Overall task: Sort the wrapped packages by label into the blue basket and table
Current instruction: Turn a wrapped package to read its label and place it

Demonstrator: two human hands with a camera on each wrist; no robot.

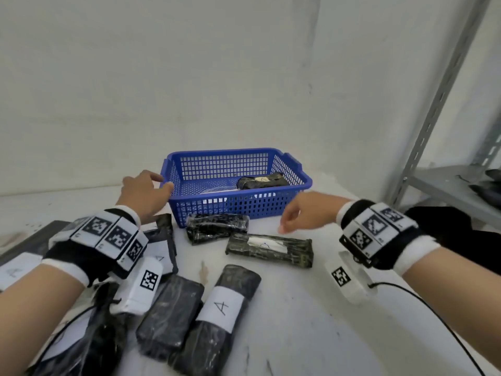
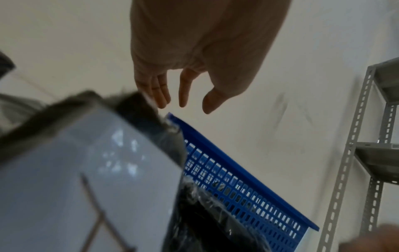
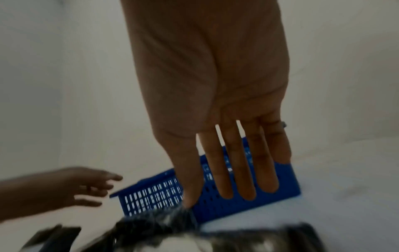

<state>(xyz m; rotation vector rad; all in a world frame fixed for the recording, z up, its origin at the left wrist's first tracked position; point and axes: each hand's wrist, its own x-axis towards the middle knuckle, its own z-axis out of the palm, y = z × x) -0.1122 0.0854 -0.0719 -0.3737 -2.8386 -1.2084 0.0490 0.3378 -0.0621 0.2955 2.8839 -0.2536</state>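
One blue basket [image 1: 238,204] stands at the back of the white worktop [image 1: 311,321], against a pale wall [image 1: 189,77], and serves as the landmark. Inside it, toward its right end, lies a single dark wrapped package with a white label [image 1: 261,181]. Right of the basket rises a grey metal shelf rack [image 1: 447,104]. Just in front of the basket's near wall lies an unlabelled-looking wrapped package [image 1: 218,227], and nearer than that a long package with a white strip [image 1: 269,249]. Farther forward and left of the basket sits a cluster of packages, among them one marked "A" [image 1: 223,308] and a plain dark one [image 1: 170,310]. At the basket's left corner the left hand [image 1: 143,195] hovers, fingers loosely spread, holding nothing; whether they touch the rim cannot be told. In front of the basket's right half the right hand [image 1: 301,214] hangs above the long package, fingers relaxed and extended, grip released and empty.
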